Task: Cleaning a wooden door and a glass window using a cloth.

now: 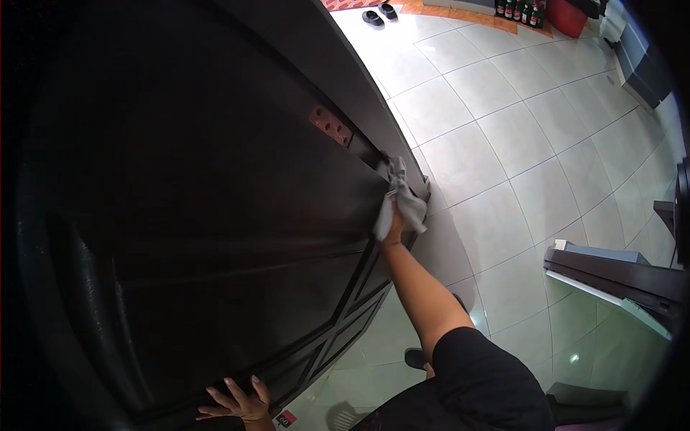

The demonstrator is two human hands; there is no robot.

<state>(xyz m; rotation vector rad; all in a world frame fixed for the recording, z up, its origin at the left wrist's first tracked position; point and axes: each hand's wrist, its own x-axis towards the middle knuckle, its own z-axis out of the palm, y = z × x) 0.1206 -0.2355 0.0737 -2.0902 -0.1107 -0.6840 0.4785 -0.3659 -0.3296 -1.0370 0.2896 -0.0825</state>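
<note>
A large dark piece of furniture point(215, 188) with a smooth panel and framed lower sections fills the left of the view. My right hand point(398, 218) grips a grey cloth point(398, 178), which lies against the panel's right-hand edge. Part of that hand is hidden by the folds. Down at the bottom, my left hand point(240, 401) has its fingers spread at the near edge of the dark surface and holds nothing. A reddish strip point(331, 126) with several dark spots sits along the edge beyond the cloth.
Pale floor tiles point(485, 156) extend on the right. A dark slanted furniture piece point(614, 280) juts in there. Dark shoes point(380, 16), several green bottles point(520, 12) and a red bucket-like container point(566, 19) are at the far end. A small red-and-black tag point(285, 419) is near my left hand.
</note>
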